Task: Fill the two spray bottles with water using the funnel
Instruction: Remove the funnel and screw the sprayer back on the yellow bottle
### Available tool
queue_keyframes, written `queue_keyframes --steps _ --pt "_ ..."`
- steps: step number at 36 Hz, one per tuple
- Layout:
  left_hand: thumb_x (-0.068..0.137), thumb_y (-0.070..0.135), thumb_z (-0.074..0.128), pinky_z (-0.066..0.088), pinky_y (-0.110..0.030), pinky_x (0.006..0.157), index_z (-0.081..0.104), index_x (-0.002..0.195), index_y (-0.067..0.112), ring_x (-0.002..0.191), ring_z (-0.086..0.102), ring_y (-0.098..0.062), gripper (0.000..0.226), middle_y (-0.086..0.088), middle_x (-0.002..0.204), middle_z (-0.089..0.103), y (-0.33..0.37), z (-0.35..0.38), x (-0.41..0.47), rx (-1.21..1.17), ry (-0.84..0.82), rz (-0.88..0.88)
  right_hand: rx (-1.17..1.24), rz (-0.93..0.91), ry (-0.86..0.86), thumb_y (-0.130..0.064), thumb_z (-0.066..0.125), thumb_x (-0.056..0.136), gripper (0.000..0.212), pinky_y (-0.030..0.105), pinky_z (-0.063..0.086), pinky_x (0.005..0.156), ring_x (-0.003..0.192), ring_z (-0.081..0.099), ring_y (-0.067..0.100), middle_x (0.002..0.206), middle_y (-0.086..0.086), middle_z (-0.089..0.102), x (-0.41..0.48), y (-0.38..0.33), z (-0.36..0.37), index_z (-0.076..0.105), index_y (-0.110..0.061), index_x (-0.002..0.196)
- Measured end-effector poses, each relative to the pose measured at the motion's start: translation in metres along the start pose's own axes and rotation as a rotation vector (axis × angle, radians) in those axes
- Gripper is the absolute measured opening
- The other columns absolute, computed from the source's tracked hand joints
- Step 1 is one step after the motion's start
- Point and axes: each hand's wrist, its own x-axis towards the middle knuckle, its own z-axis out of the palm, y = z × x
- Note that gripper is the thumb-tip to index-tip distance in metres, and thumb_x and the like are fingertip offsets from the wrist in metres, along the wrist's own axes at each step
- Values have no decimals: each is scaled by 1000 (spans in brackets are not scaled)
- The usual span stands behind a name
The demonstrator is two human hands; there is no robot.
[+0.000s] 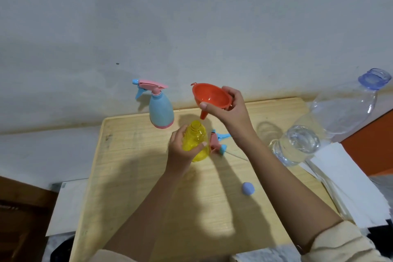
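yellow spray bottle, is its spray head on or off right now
Off. The yellow spray bottle has a bare, open neck, and a pink and blue spray head lies on the wooden table just beside it.

1. Noted pale grey wall (191, 17) behind, matt, with a few dark specks.
2. Brownish stain band along wall foot, just above far edge of table (131, 176).
3. Table light wood-grain, with raised rim and rounded far corners.
4. Soft-edged shadows across table top.
5. White sheets (350, 187) stacked beside table's right edge; orange surface (374, 147) beyond them.
6. Dark brown wood furniture (21, 208) lower left; white board (68, 204) between it and table.
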Motion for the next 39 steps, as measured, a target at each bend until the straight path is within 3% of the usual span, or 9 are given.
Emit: queue_keyframes --steps 5,8,11,13,17,23,29,35,39 --pt "55 56 68 48 -31 90 49 119 33 108 54 -15 71 5 114 52 0 0 -1 18 -25 0 -36 10 66 -19 84 65 78 7 48 70 107 54 9 122 0 48 13 15 -32 40 -14 129" --pt "58 58 68 49 -38 94 44 114 49 111 52 -13 62 5 117 50 -3 -2 -1 20 -53 -3 -101 58 102 -20 84 66 78 10 47 69 108 53 14 119 -2 46 14 43 -53 39 -15 129" --pt "60 60 70 48 -44 98 41 113 59 116 51 -14 60 7 121 48 -10 -3 -2 11 -56 0 -246 130 110 -33 86 62 87 36 50 91 113 51 20 123 -1 45 12 78 -70 37 -18 132" --pt "61 59 71 48 -44 99 42 114 58 116 51 -13 60 12 119 47 -12 -4 -3 9 -47 4 -322 174 115 -40 86 58 96 45 48 97 117 48 23 130 4 43 11 96 -77 35 -17 135" --pt "62 57 72 47 -43 100 42 114 56 116 51 -13 60 21 117 46 -15 -1 -4 2 -21 4 -476 198 116 -27 83 66 95 30 33 101 127 40 28 139 13 39 11 119 -82 30 -5 142" --pt "60 57 74 46 -44 101 41 116 55 119 51 -15 65 17 119 47 -17 -1 -4 -10 -23 -30 -498 195 115 -27 85 63 81 28 38 80 107 49 21 121 8 49 10 132 -81 41 -7 128" --pt "61 57 73 47 -42 100 42 117 53 118 51 -14 64 23 118 45 -15 -1 -6 -12 -34 -36 -492 171 92 -29 84 64 77 27 38 76 100 43 16 123 9 47 8 130 -83 40 -10 125" --pt "60 62 71 47 -46 100 41 126 44 120 48 -16 75 7 123 45 -10 -3 -7 -5 -64 -56 -512 199 97 -32 85 61 88 32 43 85 113 47 23 130 12 45 5 128 -86 37 -8 130" --pt "55 73 68 47 -43 100 37 123 49 120 46 -14 79 8 124 43 -8 -4 -8 2 -77 -58 -547 193 112 -33 82 67 105 36 32 106 137 29 28 149 14 25 -3 118 -84 18 -3 145"
